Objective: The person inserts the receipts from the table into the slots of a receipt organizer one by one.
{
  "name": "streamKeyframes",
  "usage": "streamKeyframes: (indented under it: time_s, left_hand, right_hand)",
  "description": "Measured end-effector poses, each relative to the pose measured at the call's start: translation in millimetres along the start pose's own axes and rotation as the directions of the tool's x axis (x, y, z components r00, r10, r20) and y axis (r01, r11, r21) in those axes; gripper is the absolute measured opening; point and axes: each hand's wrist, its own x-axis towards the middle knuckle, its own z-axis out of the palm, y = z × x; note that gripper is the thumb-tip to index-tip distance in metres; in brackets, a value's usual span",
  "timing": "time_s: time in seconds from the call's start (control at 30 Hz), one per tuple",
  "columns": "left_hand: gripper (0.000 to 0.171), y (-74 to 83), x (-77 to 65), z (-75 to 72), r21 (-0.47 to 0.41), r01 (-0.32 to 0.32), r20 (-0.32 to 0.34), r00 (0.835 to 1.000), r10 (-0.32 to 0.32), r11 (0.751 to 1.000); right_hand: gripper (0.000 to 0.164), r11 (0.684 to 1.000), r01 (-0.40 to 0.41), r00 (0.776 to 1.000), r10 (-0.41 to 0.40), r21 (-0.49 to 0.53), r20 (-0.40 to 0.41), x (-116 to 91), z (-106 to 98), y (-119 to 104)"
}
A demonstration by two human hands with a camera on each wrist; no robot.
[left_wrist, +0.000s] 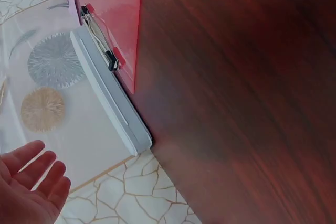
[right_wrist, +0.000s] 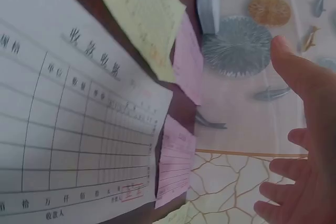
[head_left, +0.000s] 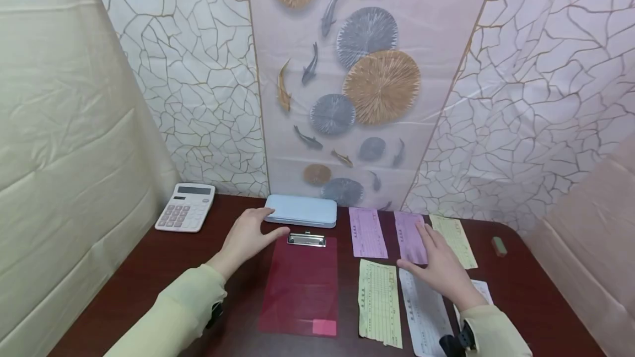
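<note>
My left hand hovers with fingers apart above the table, nearest to a red translucent clipboard with a metal clip and a light blue case behind it. Nothing is in its grasp; the left wrist view also shows the hand empty. On the other side my right hand is spread over paper receipt slips, holding none. Beneath or beside it lie a purple slip, a white slip and a yellow-green slip. The right wrist view shows the white slip printed with a table.
A white calculator sits at the back left. Another purple slip and a yellow-green one lie right of the clipboard. A small green eraser-like block is near the right edge. Patterned cloth hangs behind the table.
</note>
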Motion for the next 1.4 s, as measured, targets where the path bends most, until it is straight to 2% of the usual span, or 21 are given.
streamKeyframes:
  time_s: [0.17,0.3,0.43,0.7,0.8,0.93,1.13,1.33,1.4]
  left_hand:
    - [0.067,9.1,11.1,10.2,-0.054,0.027,0.044,0.999,-0.025,0.998]
    - [0.056,16.1,17.4,22.3,-0.081,0.034,0.049,0.998,-0.03,0.996]
    - [0.05,16.0,22.4,33.3,-0.118,0.02,0.055,0.998,-0.014,0.993]
    - [0.042,12.8,28.5,50.3,-0.152,0.056,0.156,0.987,-0.032,0.987]
    - [0.038,13.4,31.3,59.0,-0.162,0.024,0.168,0.986,0.003,0.986]
    - [0.034,15.2,36.1,70.0,-0.164,-0.034,0.199,0.978,0.066,0.986]
    - [0.032,15.4,44.0,83.1,-0.193,-0.035,0.277,0.957,0.088,0.981]
    - [0.026,13.5,47.2,93.5,-0.188,-0.054,0.277,0.955,0.106,0.981]
    - [0.025,13.3,47.3,96.9,-0.186,-0.053,0.279,0.955,0.104,0.981]
  right_hand:
    - [0.096,0.998,-0.002,1.0,0.002,0.061,0.01,8,6,8]
    - [0.091,0.994,-0.029,0.999,0.026,0.105,0.033,16,10,12]
    - [0.086,0.994,-0.028,0.999,0.023,0.109,0.042,24,14,13]
    - [0.077,0.985,-0.092,0.994,0.083,0.145,0.071,42,27,12]
    - [0.072,0.98,-0.116,0.992,0.104,0.162,0.077,50,31,11]
    - [0.072,0.979,-0.106,0.991,0.091,0.171,0.095,63,38,9]
    - [0.071,0.984,-0.089,0.99,0.07,0.157,0.123,79,49,8]
    - [0.069,0.988,-0.045,0.994,0.03,0.146,0.106,89,56,9]
    - [0.069,0.986,-0.055,0.992,0.036,0.158,0.122,92,59,10]
